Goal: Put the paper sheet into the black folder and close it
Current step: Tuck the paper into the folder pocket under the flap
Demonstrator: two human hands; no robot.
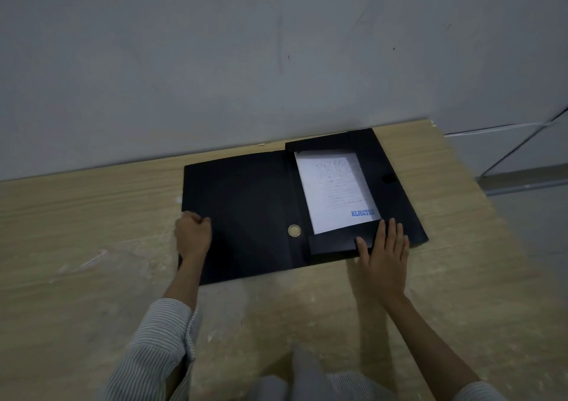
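Observation:
The black folder [246,204] lies open on the wooden table [76,216]. Its cover panel spreads to the left, with a round metal ring [294,230] near the spine. Inside the right half lies the paper sheet [330,191], printed with text and a blue "REJECTED" stamp, tucked behind black inner flaps. My left hand [193,234] curls its fingers around the left edge of the cover. Flat and with fingers spread, my right hand [382,256] presses on the folder's lower right corner and near flap.
A grey wall [246,62] rises directly behind the table's far edge. The table's right edge [479,204] runs close to the folder, with grey floor beyond it. Striped sleeves show at the bottom of the view.

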